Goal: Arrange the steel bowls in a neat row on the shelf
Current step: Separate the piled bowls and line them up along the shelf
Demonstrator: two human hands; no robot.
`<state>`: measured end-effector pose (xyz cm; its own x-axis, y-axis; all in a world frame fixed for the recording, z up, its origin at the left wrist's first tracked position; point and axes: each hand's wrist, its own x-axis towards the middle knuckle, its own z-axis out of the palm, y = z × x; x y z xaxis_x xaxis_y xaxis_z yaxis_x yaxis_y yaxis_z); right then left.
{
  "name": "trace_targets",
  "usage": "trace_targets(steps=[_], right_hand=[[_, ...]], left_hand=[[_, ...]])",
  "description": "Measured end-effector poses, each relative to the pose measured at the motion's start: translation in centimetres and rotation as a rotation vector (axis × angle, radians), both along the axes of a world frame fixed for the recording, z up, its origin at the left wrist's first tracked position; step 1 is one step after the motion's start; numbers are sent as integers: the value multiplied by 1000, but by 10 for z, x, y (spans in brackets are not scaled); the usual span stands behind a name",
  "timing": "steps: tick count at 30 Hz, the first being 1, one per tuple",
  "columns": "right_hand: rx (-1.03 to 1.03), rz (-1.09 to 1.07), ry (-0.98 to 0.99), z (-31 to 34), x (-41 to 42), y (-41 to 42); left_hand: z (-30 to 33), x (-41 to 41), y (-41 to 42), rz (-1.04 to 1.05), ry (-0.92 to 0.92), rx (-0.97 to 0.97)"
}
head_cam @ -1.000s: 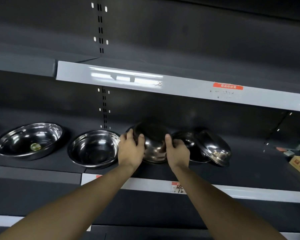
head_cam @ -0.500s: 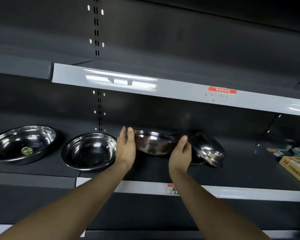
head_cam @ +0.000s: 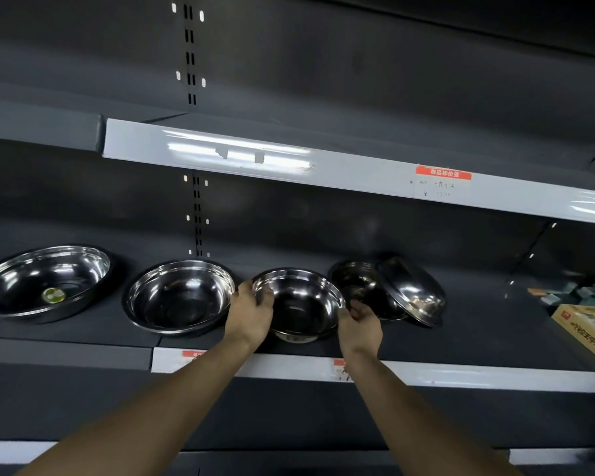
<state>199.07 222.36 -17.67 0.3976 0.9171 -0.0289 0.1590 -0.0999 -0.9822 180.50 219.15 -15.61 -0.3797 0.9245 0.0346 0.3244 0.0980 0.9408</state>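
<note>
Head view, item in hand: third steel bowl (head_cam: 298, 304), upright on the shelf (head_cam: 461, 341), pinched at its rim between our left hand (head_cam: 251, 312) and right hand (head_cam: 359, 322), fingers curled closed on it; step, seating it in line; next, we judge, righting the tilted bowl (head_cam: 414, 292) beyond our right fingers.

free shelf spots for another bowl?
Bare shelf deck between the tilted steel bowl and the cardboard box. Small gap between the two left bowls. Crowded around the held bowl.
</note>
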Motion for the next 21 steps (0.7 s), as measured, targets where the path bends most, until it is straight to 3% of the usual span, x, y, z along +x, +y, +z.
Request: trace_targets(steps=[14, 21], right_hand=[[-64, -7, -59, -10, 6, 4], [-65, -45, -29, -14, 9, 7]], left_hand=[[-3, 4, -7, -47, 167, -134], [7, 7, -16, 38, 502, -6]])
